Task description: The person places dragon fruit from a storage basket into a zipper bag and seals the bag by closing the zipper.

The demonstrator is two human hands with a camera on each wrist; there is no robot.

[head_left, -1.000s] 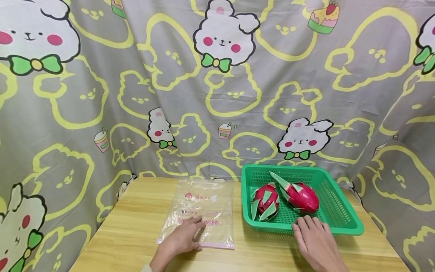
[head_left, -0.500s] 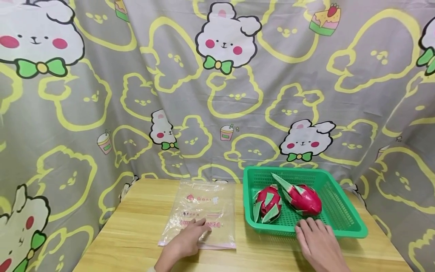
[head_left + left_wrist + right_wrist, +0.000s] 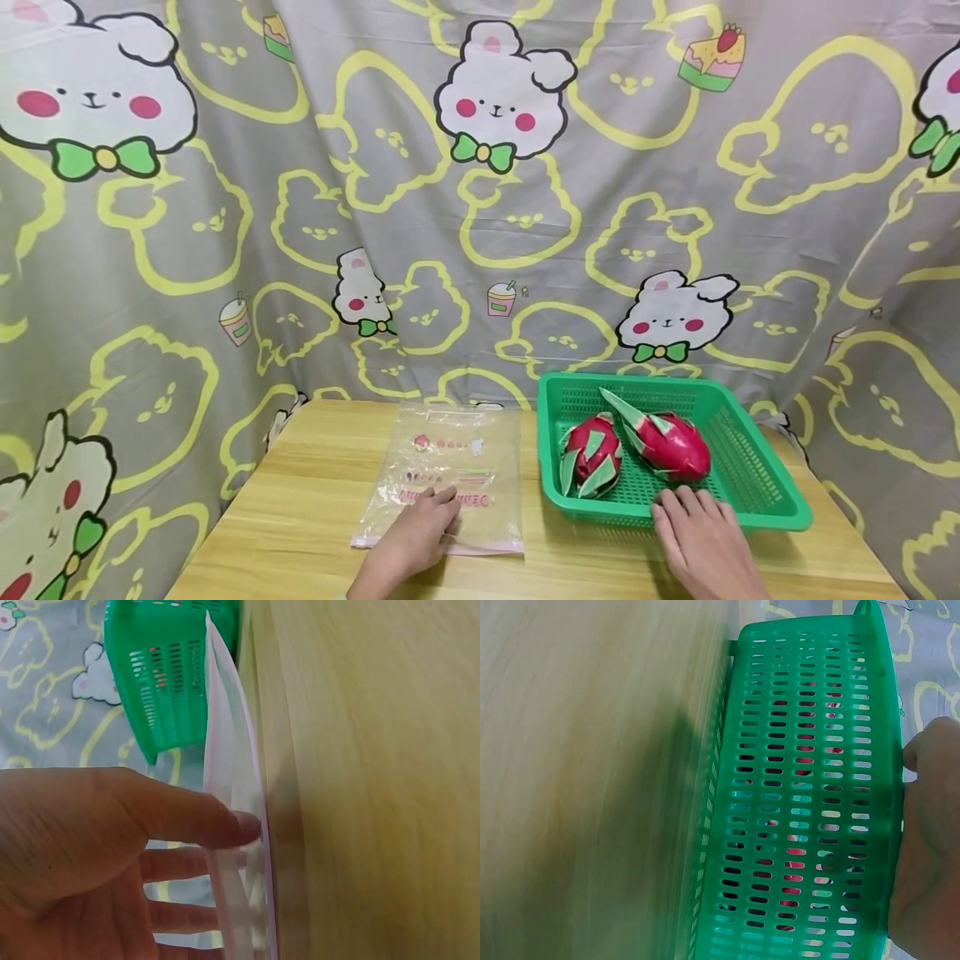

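A clear plastic zip bag (image 3: 480, 454) with pink print and a pink zip edge lies flat on the table. My left hand (image 3: 417, 532) rests on its near part, fingers loosely extended. In the left wrist view the thumb (image 3: 217, 821) touches the zip edge, with the other fingers beyond it. To the right stands a green plastic basket (image 3: 757, 467) holding two dragon fruits, one rounder (image 3: 592, 454) and one with a long green leaf (image 3: 675, 448). My right hand (image 3: 705, 542) rests on the basket's near rim; its fingertips are partly hidden in the right wrist view.
The wooden table (image 3: 292, 483) carries the bag and basket side by side. A grey curtain (image 3: 480, 217) with rabbit prints hangs behind and on both sides, close to the table's back edge.
The head view has tilted slightly, shifting everything a little lower. My left thumb has drawn in, out of sight at the bag's near edge; the right hand stays on the rim.
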